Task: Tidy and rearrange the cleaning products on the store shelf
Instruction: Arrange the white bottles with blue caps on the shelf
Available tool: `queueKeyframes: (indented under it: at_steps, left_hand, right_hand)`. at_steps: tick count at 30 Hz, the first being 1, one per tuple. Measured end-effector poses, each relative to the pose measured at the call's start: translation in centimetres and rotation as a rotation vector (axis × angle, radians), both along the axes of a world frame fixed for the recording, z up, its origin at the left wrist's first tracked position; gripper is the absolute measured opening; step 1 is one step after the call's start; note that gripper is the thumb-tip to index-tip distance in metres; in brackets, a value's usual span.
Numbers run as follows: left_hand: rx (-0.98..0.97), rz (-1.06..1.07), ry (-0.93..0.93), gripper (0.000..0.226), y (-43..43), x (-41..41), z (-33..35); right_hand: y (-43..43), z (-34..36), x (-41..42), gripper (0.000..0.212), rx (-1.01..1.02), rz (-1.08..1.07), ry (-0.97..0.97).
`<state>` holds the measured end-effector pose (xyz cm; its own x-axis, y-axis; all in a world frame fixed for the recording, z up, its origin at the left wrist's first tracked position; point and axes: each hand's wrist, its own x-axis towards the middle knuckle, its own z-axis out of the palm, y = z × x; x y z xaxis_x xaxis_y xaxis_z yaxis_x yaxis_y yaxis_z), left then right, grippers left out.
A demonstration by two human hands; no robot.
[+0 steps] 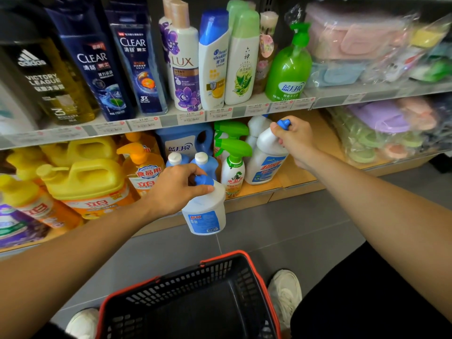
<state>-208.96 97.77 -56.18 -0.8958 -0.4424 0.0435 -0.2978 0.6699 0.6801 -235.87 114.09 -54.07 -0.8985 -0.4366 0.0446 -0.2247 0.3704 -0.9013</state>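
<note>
White cleaner bottle in the left hand (206,211): squat white plastic body w/ rounded shoulder, angled blue cap, blue label w/ red lettering low on the front and a barcode at the btm. It hangs upright off the shelf, out in front of the lower shelf (300,177) edge, over grey floor (293,228). Left hand (178,187) grips it from above, fingers and thumb curled round the cap and neck.

Second white bottle (267,160), same type: white body, blue cap, blue label w/ red characters. It's on the lower shelf, tilted, top leaning to the right; whether the base is lifted off the board, can't tell. Right hand (294,139) is clenched round its neck, blue cap poking out above the fingers. A third white bottle (256,124) stands just behind it.

Just left of the second bottle: spray bottle (233,167) w/ green trigger, another behind it. Then two small blue bottles (203,162) w/ white caps, a blue jug (186,143) behind those. Further left, an orange pump bottle (144,165) and yellow detergent jugs (90,182).

Upper shelf (220,113) has price tags along its edge and carries shampoo bottles plus a green pump bottle (288,69); bagged soft goods at the right.

Below the hands, a black basket w/ red rim (256,272) sits on the floor btwn two white shoes (285,294).
</note>
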Motion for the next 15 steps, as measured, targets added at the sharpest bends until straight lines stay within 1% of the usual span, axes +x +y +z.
queueKeyframes:
  at_steps: [3, 7, 8, 11, 13, 14, 15]
  left_hand:
    - [0.016, 0.004, -0.007, 0.036, 0.1, -0.1, 0.0]
    - [0.025, -0.004, -0.014, 0.037, 0.4, -0.3, 0.3]
    - [0.032, -0.006, -0.010, 0.037, 0.4, -0.2, 0.4]
    - [0.079, -0.001, 0.019, 0.035, 0.4, -0.3, 0.8]
    - [0.109, -0.002, 0.045, 0.032, 0.3, -0.3, 1.3]
    - [0.116, -0.005, 0.059, 0.030, 0.3, -0.3, 1.6]
    - [0.123, -0.007, 0.075, 0.028, 0.3, -0.3, 1.9]
  right_hand:
    - [-0.7, -0.5, -0.1, 0.020, -0.012, 0.016, -0.021]
    - [-1.6, -0.5, -0.1, 0.016, 0.039, 0.104, -0.084]
    - [-1.5, -0.2, -0.2, 0.018, 0.063, 0.121, -0.102]
    - [-0.6, 0.3, 0.4, 0.039, 0.144, 0.121, -0.156]
    - [0.5, 0.5, 1.9, 0.044, 0.219, 0.107, -0.106]
    - [1.0, 0.6, 3.0, 0.041, 0.258, 0.151, -0.055]
    - [1.5, 0.7, 4.2, 0.038, 0.293, 0.246, -0.007]
